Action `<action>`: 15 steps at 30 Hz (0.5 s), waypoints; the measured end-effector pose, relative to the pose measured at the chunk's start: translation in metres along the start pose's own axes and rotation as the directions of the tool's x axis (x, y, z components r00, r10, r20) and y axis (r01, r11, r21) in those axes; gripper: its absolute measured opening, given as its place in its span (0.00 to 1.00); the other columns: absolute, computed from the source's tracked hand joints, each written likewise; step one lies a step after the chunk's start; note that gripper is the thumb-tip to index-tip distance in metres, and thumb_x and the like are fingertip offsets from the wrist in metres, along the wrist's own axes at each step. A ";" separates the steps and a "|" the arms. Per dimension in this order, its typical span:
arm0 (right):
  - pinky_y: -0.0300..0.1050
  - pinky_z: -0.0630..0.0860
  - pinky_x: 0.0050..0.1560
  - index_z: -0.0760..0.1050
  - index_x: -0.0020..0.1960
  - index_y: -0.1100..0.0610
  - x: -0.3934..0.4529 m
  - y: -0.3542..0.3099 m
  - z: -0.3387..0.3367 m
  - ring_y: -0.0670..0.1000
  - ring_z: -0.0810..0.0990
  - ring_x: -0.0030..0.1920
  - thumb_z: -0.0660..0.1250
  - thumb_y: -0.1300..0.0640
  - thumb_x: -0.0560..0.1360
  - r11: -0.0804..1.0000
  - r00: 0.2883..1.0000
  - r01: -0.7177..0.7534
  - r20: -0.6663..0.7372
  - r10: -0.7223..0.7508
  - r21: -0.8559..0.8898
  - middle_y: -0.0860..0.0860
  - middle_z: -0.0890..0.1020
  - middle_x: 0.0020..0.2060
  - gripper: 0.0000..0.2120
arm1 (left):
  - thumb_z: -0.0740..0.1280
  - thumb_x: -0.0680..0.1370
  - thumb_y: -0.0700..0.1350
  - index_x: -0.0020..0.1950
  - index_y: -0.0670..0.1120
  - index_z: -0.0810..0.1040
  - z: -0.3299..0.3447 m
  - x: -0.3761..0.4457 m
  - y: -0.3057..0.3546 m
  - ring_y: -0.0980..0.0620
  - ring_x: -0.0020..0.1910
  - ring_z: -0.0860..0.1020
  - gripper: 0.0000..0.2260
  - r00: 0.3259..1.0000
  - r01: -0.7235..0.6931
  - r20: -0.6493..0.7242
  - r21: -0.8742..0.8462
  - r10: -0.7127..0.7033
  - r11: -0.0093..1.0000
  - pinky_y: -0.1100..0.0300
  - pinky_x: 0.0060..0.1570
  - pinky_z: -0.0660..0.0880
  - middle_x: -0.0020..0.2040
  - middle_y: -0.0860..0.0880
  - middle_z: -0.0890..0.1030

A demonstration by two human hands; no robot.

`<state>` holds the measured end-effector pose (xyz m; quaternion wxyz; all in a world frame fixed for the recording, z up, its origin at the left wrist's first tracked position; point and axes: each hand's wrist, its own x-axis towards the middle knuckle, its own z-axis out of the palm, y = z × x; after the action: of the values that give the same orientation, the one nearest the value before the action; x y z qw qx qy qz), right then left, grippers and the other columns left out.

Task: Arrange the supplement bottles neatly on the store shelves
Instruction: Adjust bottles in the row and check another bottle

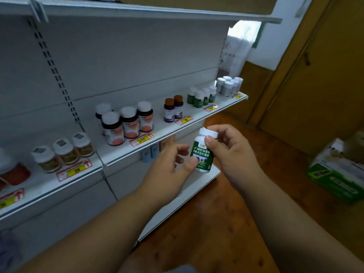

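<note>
a green bottle [202, 154] with a white cap is held upright in front of the shelf [177, 127], below its front edge and clear of it. the right hand [228, 152] is clamped on the bottle from the right, with the thumb laid across the shoulder just under the cap and the fingers curled round the cap and far side. the left hand [169, 164] is brought in from the left, its thumb pressed against the lower label and its other fingers loosely spread beside the bottle, so that the base is steadied rather than gripped. on the shelf, matching green bottles [201, 96] are stood in a small cluster toward the right, between a brown-capped pair [174, 108] and a grey group [229, 85] at the far end; that cluster is judged to be where the held one belongs. the bottle is judged to be light, rigid plastic, not fragile, with a glossy label that may be slippery under a loose pinch. a hold round the body just below the cap is thought to be safest, since the ribbed cap can turn if it is taken alone. when the bottle is set down, neighbouring bottles could be knocked over, as they are packed close together.
</note>
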<state>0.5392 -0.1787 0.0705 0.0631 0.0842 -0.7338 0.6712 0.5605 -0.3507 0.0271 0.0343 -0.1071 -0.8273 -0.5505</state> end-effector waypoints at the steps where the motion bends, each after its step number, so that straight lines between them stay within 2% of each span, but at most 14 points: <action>1: 0.52 0.82 0.48 0.78 0.53 0.52 0.008 0.005 -0.007 0.53 0.84 0.47 0.69 0.59 0.76 1.000 1.000 -0.006 0.010 0.005 0.002 0.47 0.83 0.43 0.07 | 0.57 0.71 0.70 0.65 0.58 0.70 0.007 0.007 -0.002 0.61 0.54 0.75 0.27 1.000 -0.009 -0.003 0.036 0.009 0.999 0.53 0.54 0.76 0.59 0.60 0.75; 4: 0.48 0.82 0.45 0.77 0.54 0.53 0.037 0.020 -0.019 0.49 0.84 0.45 0.69 0.60 0.76 1.000 1.000 -0.005 0.009 0.005 -0.004 0.45 0.83 0.42 0.08 | 0.57 0.70 0.71 0.66 0.59 0.69 0.019 0.037 -0.013 0.65 0.55 0.72 0.28 1.000 -0.028 -0.008 0.102 0.029 0.994 0.57 0.53 0.74 0.59 0.62 0.73; 8: 0.40 0.80 0.40 0.76 0.53 0.51 0.082 0.038 -0.033 0.45 0.83 0.42 0.68 0.60 0.76 0.999 1.000 -0.013 -0.019 0.013 -0.038 0.44 0.83 0.41 0.08 | 0.57 0.70 0.71 0.67 0.58 0.69 0.033 0.095 -0.033 0.64 0.55 0.72 0.30 0.998 -0.046 0.047 0.110 0.041 0.993 0.61 0.52 0.72 0.61 0.59 0.73; 11: 0.37 0.78 0.38 0.76 0.53 0.53 0.114 0.046 -0.053 0.44 0.83 0.41 0.67 0.62 0.77 0.998 0.995 -0.041 -0.090 0.036 -0.049 0.46 0.83 0.40 0.07 | 0.57 0.70 0.70 0.68 0.56 0.69 0.048 0.150 -0.036 0.65 0.55 0.72 0.31 0.990 -0.071 0.127 0.084 0.060 0.994 0.66 0.49 0.70 0.60 0.60 0.73; 15: 0.35 0.77 0.35 0.75 0.52 0.54 0.154 0.055 -0.092 0.44 0.82 0.38 0.66 0.64 0.77 0.993 0.983 -0.079 -0.171 0.064 -0.083 0.47 0.83 0.38 0.07 | 0.58 0.70 0.68 0.66 0.55 0.70 0.086 0.221 -0.030 0.63 0.55 0.72 0.28 0.974 -0.094 0.206 0.008 0.091 0.996 0.66 0.50 0.70 0.58 0.60 0.74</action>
<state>0.3752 -0.0884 0.0567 0.1043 -0.0023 -0.7578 0.6441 0.3439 -0.2521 0.0048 -0.0249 -0.2016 -0.8252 -0.5270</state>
